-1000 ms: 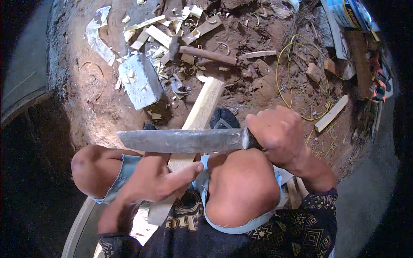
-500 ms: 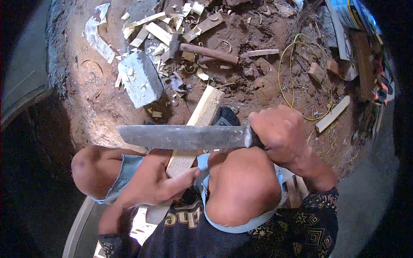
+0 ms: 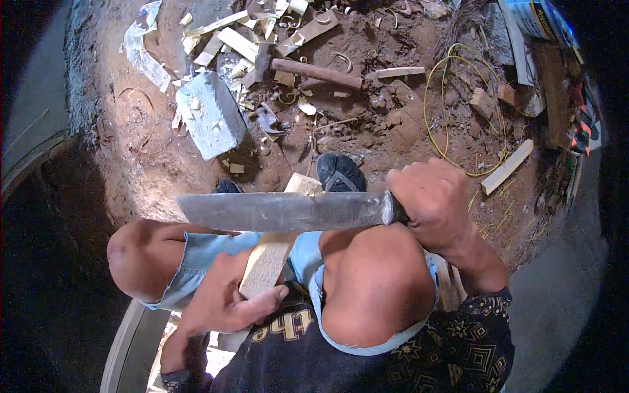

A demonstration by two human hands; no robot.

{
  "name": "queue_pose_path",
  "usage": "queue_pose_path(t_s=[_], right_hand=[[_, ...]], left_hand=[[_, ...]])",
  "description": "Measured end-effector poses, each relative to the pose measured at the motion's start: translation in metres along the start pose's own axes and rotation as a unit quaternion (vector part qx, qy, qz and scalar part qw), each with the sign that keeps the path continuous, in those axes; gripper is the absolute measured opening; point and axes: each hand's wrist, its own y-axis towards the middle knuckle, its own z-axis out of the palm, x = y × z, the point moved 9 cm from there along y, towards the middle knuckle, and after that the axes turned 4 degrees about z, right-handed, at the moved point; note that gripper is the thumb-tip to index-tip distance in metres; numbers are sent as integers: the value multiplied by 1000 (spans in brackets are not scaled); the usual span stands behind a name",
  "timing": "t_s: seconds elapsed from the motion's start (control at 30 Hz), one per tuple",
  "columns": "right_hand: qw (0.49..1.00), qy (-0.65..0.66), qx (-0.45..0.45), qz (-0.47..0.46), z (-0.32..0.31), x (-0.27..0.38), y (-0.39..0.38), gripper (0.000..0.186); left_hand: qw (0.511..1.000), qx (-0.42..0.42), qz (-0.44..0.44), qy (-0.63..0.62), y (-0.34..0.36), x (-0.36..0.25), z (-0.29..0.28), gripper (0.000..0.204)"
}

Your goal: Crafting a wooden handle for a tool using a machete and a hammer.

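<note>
My right hand (image 3: 432, 196) is wrapped round the dark handle of a machete (image 3: 282, 211), its wide grey blade pointing left across my lap. Under the blade runs a pale strip of wood (image 3: 265, 268), slanting from my belly out past the far edge of the steel. My left hand (image 3: 223, 298) grips the near part of that strip, thumb along one side. The strip's far end shows a rough, chipped spot right beside the blade. Whether the edge touches the wood I cannot tell.
A hammer (image 3: 314, 72) lies on the dirt floor among wood chips and offcuts, beside a whitish block (image 3: 211, 114). Yellow wire (image 3: 430, 124) loops at the right, near a loose wood strip (image 3: 508, 167). My bare knees and a dark sandal (image 3: 341, 173) flank the work.
The wood strip has come back toward my body along with my left hand, so less of it sticks out beyond the blade. The machete has shifted slightly to the right.
</note>
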Motion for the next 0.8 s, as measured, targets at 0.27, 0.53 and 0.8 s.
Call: queue_pose_path(t_s=[0.27,0.53,0.8], right_hand=[[987,95,-29,123,-5,-24,-23,45],[997,-34,-25,-57,2,14,7,14],[999,-16,-19,-46,-3,10,4,14]], left_hand=[[999,-49,-15,10,-31,25,-18,32],[997,-26,60,-32,28,-28,0,40],[998,-23,1,-61,30,-12,7,36]])
